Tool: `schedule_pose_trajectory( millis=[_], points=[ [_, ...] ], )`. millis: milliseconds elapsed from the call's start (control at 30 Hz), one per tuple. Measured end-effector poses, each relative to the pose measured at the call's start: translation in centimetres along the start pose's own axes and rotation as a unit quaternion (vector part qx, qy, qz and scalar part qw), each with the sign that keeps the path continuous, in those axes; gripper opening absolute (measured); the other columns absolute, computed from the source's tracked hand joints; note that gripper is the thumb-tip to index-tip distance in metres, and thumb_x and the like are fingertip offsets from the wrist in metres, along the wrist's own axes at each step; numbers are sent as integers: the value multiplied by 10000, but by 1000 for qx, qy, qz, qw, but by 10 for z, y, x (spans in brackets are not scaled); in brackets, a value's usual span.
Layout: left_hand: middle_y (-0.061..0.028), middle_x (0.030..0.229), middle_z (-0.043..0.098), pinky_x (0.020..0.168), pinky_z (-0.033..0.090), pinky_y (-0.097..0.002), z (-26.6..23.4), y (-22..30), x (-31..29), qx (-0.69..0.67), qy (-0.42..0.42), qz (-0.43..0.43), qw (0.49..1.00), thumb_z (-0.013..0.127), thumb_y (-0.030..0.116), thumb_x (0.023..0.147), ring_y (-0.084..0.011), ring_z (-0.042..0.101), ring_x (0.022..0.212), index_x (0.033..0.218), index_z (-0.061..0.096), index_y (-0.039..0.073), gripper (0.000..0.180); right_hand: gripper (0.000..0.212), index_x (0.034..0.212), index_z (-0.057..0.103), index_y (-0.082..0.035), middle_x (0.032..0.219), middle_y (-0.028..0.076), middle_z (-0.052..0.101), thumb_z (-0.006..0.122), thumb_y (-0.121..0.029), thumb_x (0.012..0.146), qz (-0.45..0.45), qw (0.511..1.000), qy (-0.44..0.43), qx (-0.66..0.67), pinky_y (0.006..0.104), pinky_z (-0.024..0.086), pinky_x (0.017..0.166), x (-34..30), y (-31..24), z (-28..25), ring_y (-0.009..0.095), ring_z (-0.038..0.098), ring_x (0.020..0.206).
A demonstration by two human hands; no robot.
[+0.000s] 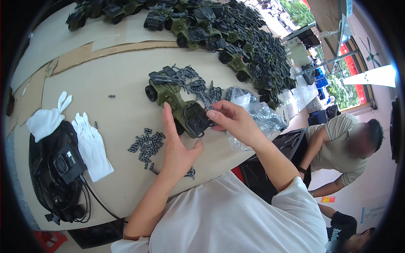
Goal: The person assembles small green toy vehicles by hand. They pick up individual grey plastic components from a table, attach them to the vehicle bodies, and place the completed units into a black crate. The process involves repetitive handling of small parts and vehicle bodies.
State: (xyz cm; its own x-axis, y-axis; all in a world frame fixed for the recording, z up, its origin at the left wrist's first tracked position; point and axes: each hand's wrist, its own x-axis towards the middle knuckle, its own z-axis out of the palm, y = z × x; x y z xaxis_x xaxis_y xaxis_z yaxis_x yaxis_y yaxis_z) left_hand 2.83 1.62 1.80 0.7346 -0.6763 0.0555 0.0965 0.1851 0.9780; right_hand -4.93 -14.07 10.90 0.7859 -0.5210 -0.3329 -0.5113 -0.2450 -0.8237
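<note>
An olive-green toy jeep (pixel 179 101) with black wheels and dark grey fittings stands on the table in front of me. My left hand (pixel 177 154) is beside its near left side, index finger stretched along the body and thumb spread apart. At the jeep's right end, my right hand (pixel 236 122) has thumb and fingers pinched on a small dark grey plastic part, mostly hidden by the fingertips. Beyond the jeep lies a loose pile of grey toy gun pieces (pixel 196 86). Several short dark grey pieces (pixel 147 145) are heaped to the left of my left hand.
Many assembled toy jeeps (pixel 240 63) crowd the far and right table. A clear plastic bag (pixel 263 118) lies right of my right hand. White gloves (pixel 93 147) and a black mesh bag (pixel 55 177) with cables lie left. Two people are at the right, one a seated person (pixel 337 143).
</note>
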Motion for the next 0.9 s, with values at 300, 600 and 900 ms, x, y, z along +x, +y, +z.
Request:
schedule_pose_trajectory(
  millis=[300, 600, 900],
  points=[
    [-61, 1265, 568, 973, 449, -431, -8, 4, 33, -290, 20, -290, 912, 582, 391, 950, -181, 547, 1142, 1423, 367, 96, 597, 335, 1119, 617, -62, 1006, -14, 616, 586, -353, 957, 2, 993, 11, 119, 237, 513, 731, -15, 23, -24, 72, 577, 928],
    [-135, 1283, 554, 1012, 443, -433, 10, 17, 45, -355, -26, -258, 898, 521, 356, 968, -266, 552, 1167, 1379, 425, 34, 531, 351, 1084, 627, -6, 981, 96, 660, 621, -323, 935, -184, 955, 80, 220, 300, 503, 764, -49, 52, 4, 155, 626, 868],
    [-96, 1200, 573, 966, 450, -381, 28, 39, 25, -323, 16, -200, 925, 570, 212, 923, -219, 560, 1106, 1339, 447, 60, 460, 369, 1281, 524, -24, 1302, 30, 564, 513, -269, 1006, -62, 902, 16, 427, 276, 449, 955, -72, 71, 6, 98, 532, 1126]
  ],
)
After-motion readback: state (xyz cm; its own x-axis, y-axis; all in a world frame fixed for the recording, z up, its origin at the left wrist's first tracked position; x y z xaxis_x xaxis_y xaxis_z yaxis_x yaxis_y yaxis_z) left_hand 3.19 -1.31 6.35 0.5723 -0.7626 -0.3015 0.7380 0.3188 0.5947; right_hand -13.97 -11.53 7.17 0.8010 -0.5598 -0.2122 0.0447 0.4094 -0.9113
